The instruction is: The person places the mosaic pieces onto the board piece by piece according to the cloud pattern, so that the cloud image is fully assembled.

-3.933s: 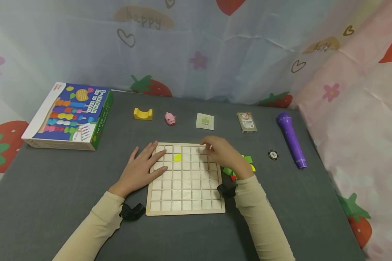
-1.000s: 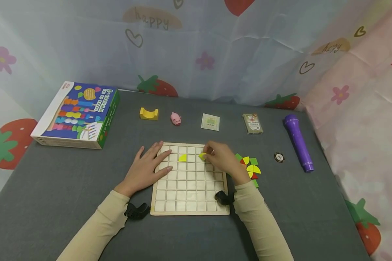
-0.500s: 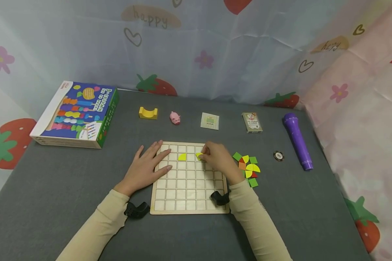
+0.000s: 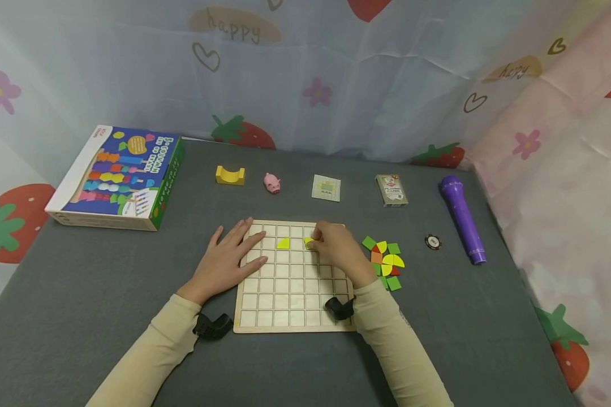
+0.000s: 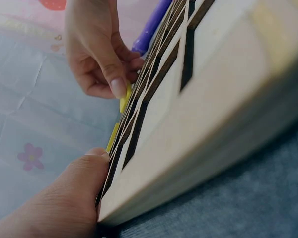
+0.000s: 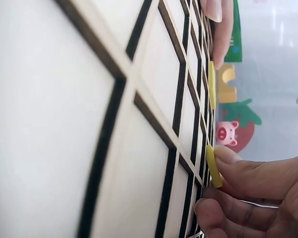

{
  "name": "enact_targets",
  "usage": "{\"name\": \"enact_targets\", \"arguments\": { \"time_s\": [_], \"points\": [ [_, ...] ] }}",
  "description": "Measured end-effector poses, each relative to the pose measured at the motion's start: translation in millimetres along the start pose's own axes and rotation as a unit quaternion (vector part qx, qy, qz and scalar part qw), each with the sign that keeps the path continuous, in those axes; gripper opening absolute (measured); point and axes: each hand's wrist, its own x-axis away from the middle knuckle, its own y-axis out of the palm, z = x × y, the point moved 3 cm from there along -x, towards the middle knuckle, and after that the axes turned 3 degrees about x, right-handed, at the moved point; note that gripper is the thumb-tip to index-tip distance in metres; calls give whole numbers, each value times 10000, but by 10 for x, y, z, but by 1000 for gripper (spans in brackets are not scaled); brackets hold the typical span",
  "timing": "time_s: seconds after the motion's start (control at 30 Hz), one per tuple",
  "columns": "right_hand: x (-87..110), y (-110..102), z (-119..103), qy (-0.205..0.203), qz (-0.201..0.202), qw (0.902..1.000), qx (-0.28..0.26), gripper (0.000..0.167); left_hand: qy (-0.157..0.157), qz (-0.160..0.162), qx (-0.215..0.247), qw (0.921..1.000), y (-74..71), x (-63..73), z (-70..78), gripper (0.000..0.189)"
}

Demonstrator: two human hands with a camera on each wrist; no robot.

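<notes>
A light wooden grid board [image 4: 290,302] lies on the dark table. My left hand [image 4: 226,263] rests with spread, straight fingers on the board's left edge. Toward the board's far right, my right hand [image 4: 338,249] pinches a yellow quarter-circle tile [image 4: 308,243] between thumb and fingers. In the right wrist view that tile [image 6: 213,166] stands slightly tilted at the grid's surface. Another yellow quarter-circle tile [image 4: 283,243] lies in a cell between the two hands. Right of the board is a loose group of yellow, red, orange and green tiles [image 4: 394,282].
Behind the board stand a yellow notched block [image 4: 230,176], a pink pig figure [image 4: 272,183], a pattern card [image 4: 326,187] and a playing-card box [image 4: 392,190]. A game box [image 4: 122,178] lies at left. At right are a round chip [image 4: 433,242] and a purple microphone [image 4: 463,220].
The right hand came to the board with the yellow tile and shifted slightly left, bringing the tile down to a cell. The left hand stays on the board's edge.
</notes>
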Motion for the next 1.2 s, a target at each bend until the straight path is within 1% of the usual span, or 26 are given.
{"name": "enact_targets", "arguments": {
  "time_s": [0.13,0.27,0.43,0.67,0.8,0.87,1.0,1.1,1.2],
  "points": [
    [8,3,-20,-120,-15,9999,96,15,15,16,-5,10000,-2,-1,3,66],
    [-4,25,-7,-76,-123,9997,185,16,28,22,-8,10000,1,1,3,66],
    [-14,35,5,-97,-232,9996,158,17,23,26,-16,10000,12,0,-3,67],
    [-13,8,13,-285,-453,9986,47,18,16,32,-4,10000,15,-2,-18,67],
    [-12,-45,68,-449,-591,9972,15,18,25,45,16,10000,5,2,-19,67],
    [7,-106,133,-439,-555,9975,-23,19,36,48,30,10000,6,4,-21,67],
    [111,-324,338,-374,-264,9989,-84,21,56,43,38,10000,19,3,-27,67],
    [195,-512,550,-424,-94,9989,160,17,55,49,22,10000,32,-4,-29,67],
    [262,-632,785,-329,-162,9980,507,18,61,52,15,10000,32,-8,-25,67]
  ]
}}
